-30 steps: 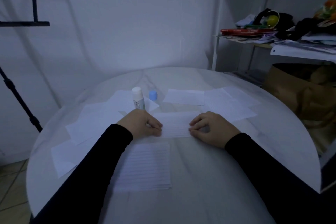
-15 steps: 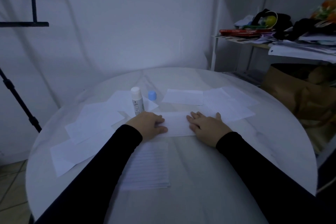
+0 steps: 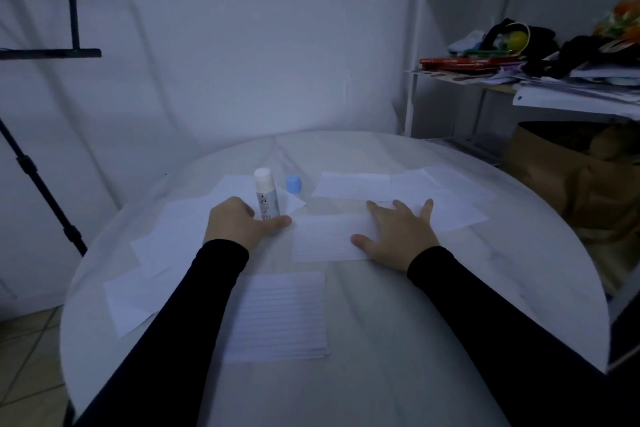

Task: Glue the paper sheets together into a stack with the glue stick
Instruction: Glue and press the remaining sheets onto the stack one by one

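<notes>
Glue stick [image 3: 266, 197] stands upright, frame centre-left; L hand [image 3: 239, 225], off the lined sheet [image 3: 329, 237] since 0.5 s ago, now curls round its base. R hand [image 3: 398, 236] lies flat w/ fingers spread on sheet's right end. Blue cap [image 3: 293, 184] just beside stick.

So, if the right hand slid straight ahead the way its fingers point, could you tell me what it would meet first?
Probably the loose sheets lying just beyond the fingertips of the right hand, which rests flat on a lined sheet. The overlap between the papers is hard to judge.
</notes>
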`<state>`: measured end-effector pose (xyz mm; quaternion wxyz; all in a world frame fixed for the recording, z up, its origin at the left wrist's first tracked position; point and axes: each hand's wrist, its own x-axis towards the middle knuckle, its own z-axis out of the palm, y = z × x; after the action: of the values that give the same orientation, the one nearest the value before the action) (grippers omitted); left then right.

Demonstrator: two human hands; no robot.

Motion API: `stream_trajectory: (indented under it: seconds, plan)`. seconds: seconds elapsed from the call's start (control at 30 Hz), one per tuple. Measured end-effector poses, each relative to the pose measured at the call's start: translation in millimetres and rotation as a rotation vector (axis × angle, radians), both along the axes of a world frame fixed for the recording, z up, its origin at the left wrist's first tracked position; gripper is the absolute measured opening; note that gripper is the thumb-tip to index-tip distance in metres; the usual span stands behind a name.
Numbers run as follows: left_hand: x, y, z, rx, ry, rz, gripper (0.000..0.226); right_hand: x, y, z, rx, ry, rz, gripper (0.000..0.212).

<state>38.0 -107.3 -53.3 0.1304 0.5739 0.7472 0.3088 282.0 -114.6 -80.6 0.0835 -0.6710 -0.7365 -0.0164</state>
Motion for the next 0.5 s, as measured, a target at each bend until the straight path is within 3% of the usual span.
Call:
stream_trajectory:
  seconds: [0.13, 0.27, 0.5]
  plan:
    - [4, 4, -7, 0.125, -0.225, -0.096, 0.050, -3, -1, 0, 0.018, 0.009, 0.006, 0.075]
    - [6, 11, -12, 0.174, -0.224, -0.131, 0.027, -3, -2, 2, 0.030, 0.047, -0.015, 0.075]
    - [20, 25, -10, 0.178, -0.271, -0.171, 0.027, -2, -2, 3, 0.066, 0.207, 0.041, 0.071]
